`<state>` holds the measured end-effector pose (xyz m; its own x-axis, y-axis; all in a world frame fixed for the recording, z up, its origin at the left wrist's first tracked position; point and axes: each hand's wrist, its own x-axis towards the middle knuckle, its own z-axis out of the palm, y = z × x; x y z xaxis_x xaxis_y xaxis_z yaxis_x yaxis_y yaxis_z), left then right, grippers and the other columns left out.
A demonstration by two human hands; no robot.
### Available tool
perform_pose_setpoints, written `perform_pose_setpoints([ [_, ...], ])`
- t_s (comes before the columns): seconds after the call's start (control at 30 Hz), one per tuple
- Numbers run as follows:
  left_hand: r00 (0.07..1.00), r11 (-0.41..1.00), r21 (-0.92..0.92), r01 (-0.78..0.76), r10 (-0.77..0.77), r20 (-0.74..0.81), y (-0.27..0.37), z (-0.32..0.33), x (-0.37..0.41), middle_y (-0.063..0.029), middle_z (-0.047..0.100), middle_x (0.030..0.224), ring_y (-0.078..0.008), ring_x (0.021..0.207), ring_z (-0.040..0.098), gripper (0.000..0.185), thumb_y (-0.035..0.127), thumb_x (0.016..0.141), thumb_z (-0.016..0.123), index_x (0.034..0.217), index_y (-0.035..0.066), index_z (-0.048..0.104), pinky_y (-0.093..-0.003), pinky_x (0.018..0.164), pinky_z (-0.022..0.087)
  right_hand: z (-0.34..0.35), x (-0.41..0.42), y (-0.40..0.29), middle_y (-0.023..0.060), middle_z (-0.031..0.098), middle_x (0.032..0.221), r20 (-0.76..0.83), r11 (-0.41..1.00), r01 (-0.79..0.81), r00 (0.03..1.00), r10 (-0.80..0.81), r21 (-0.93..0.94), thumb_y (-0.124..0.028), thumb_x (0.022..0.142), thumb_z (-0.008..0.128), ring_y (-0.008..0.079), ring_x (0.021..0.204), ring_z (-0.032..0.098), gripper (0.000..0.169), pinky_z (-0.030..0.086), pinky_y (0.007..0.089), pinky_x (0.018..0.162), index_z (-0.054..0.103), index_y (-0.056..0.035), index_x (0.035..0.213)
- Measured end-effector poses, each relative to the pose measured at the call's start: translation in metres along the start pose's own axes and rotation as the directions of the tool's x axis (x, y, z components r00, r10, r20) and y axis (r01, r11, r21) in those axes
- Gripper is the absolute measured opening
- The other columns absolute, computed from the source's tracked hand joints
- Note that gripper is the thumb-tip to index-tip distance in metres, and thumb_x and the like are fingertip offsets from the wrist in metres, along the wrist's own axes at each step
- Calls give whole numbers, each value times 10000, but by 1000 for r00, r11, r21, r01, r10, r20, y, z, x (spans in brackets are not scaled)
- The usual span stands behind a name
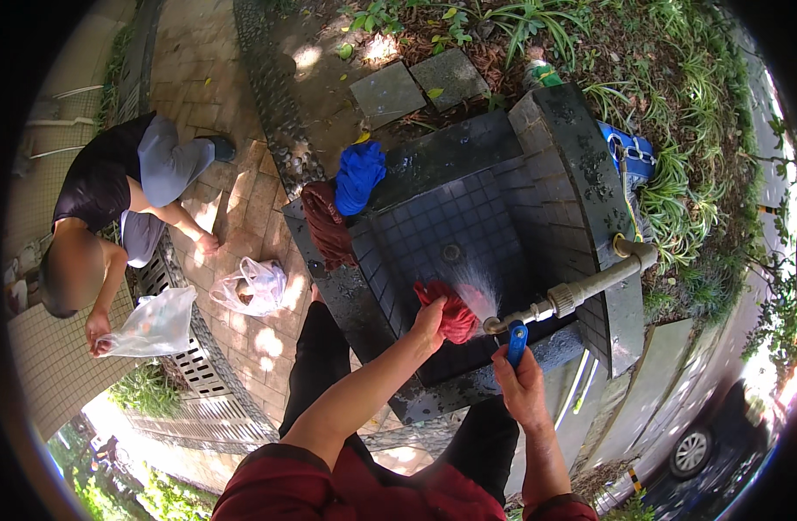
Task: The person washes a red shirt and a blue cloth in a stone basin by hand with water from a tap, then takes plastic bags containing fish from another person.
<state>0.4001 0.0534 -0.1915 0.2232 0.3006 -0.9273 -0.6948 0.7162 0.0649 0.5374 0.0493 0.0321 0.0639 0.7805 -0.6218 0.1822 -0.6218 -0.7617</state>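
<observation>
Below me is a tiled outdoor sink with a dark stone rim (457, 153). My left hand (430, 320) grips a bunched red cloth (457, 319) beside the tap's outlet, where water sprays over and past it into the basin. At the tap's blue lever handle (517, 344), my right hand (517, 384) has its thumb and fingers closed on the lever's lower end. The tap (499, 323) sits at the end of a thick pipe (603, 277). A blue cloth (358, 177) and a dark maroon cloth (327, 225) lie over the rim's left corner.
On the paving at left, a person (102, 215) crouches, holding a clear plastic bag (154, 324). Another plastic bag (258, 286) with things in it sits between that person and the sink. A raised stone wall (584, 176) borders the basin's right side, with plants beyond.
</observation>
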Motion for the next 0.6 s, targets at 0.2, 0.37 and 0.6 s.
perform_pose_setpoints([
  [0.2,997,999,-28,15,-13,72,5,-2,-8,-102,576,1058,-216,931,588,259,164,882,430,1094,24,480,-379,830,474,-34,12,-20,96,474,516,149,929,123,986,-74,-350,-101,791,570,192,443,484,86,366,287,442,524,-27,791],
  [0.37,995,995,-73,64,-58,78,19,-5,-21,-110,572,1062,-222,948,580,271,169,868,429,1088,21,484,-385,830,474,-45,27,2,52,566,631,331,980,102,943,-40,-171,-165,803,575,154,531,531,139,411,262,472,565,-50,881],
  [0.6,988,961,-251,114,-84,126,25,-2,-64,-110,567,1090,-223,995,560,317,203,887,368,1128,30,479,-387,876,454,29,22,138,113,438,1239,227,539,-332,940,254,774,-564,824,419,269,1102,449,677,402,436,897,292,-117,1317],
])
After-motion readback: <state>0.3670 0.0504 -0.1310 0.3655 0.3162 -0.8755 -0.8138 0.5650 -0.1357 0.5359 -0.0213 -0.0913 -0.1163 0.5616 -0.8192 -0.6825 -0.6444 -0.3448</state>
